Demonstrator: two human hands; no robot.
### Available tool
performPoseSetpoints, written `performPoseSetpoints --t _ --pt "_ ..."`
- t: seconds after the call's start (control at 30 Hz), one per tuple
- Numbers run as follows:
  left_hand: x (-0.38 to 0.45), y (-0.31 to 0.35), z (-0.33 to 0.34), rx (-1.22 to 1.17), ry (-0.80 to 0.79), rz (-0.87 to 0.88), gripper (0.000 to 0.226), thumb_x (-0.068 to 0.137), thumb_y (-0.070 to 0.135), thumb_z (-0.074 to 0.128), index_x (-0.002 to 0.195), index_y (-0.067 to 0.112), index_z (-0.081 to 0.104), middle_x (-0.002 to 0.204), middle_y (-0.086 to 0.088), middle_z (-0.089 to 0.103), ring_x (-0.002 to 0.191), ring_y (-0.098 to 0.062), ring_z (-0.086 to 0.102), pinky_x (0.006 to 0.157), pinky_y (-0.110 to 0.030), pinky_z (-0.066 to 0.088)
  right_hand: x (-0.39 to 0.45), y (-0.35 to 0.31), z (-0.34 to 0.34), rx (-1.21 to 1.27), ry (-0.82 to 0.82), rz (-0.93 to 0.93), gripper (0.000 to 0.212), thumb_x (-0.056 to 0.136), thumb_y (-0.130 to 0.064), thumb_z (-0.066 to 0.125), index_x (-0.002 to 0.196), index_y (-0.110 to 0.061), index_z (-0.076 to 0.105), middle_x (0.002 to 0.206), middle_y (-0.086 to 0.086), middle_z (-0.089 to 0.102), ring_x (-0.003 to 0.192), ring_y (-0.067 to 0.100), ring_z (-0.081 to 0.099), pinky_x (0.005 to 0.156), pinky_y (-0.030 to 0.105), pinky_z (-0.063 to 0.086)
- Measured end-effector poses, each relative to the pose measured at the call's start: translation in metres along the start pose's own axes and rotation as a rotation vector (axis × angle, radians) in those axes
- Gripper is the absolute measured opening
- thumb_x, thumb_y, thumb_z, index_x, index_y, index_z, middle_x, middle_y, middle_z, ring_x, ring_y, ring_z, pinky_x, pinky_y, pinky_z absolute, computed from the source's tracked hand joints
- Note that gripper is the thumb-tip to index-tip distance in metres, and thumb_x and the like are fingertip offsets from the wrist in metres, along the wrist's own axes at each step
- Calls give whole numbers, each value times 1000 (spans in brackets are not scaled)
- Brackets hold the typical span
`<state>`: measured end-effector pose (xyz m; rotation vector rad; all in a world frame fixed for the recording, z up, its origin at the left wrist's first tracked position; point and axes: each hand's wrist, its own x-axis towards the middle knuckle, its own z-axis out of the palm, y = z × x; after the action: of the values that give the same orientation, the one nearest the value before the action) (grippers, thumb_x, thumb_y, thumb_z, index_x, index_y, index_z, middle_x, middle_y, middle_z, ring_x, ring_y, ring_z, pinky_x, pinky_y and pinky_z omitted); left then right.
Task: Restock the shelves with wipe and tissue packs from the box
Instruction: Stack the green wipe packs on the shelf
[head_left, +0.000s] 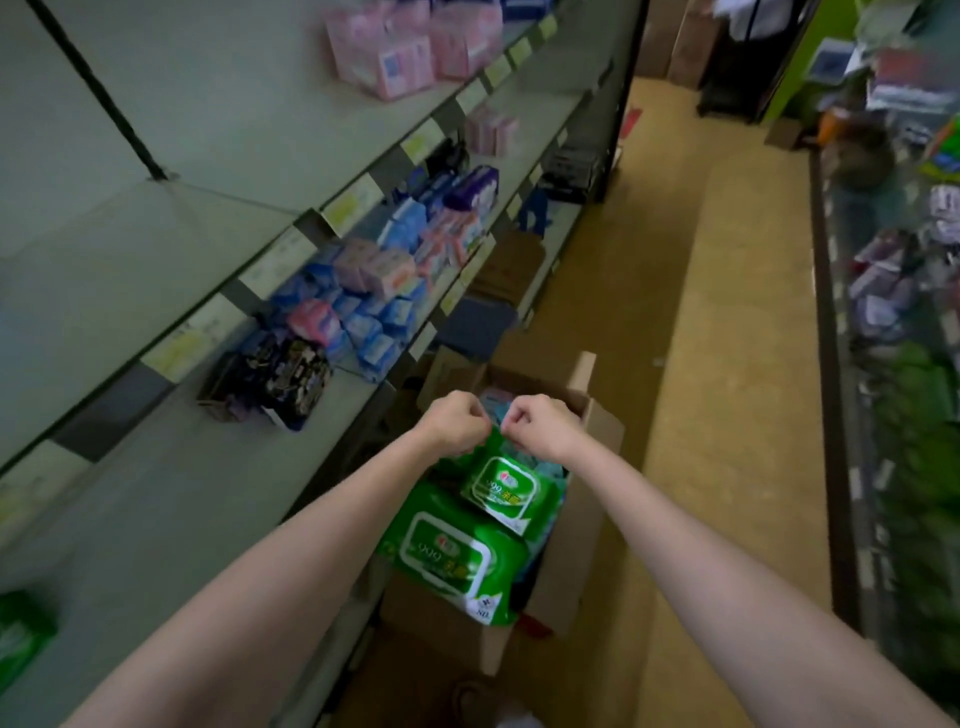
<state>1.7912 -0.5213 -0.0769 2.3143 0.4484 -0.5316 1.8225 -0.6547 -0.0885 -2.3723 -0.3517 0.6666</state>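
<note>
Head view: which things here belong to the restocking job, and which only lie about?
Job: left hand, right hand, upper green wipe pack, lower green wipe pack, cardboard box, shelf.
Lying about: pink packs, blue packs.

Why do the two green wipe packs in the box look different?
The upper green pack is gripped at its top edge by the left hand and right hand; the lower green pack has no hand on it. The upper looks smaller, being farther away, and partly overlaps the lower. Both have white-bordered labels.
</note>
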Motion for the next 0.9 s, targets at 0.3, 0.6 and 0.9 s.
performPoseSetpoints --t 0.3,0.6,0.9 --pt "26 -31 62 -84 -133 -200 32 86 11 51 117 4 50 116 -19 60 105 -31 62 89 -39 53 31 60 39 -242 -306 140 69 80 -40 70 137 -11 43 139 10 48 127 27 46 101 32 39" --pt "49 -74 87 -367 -158 -454 62 95 14 44 149 9 16 153 -13 24 139 -30 30 113 -37 31 52 89 74 -56 -329 264 91 75 -46 73 147 -17 25 151 10 31 137 29 33 109 38 33" --pt "42 -58 84 -803 -142 -482 49 87 21 61 131 10 44 122 -1 45 123 -23 45 93 -33 44 57 83 34 215 -336 245 79 70 -42 79 136 -18 43 141 2 43 128 21 43 104 33 38"
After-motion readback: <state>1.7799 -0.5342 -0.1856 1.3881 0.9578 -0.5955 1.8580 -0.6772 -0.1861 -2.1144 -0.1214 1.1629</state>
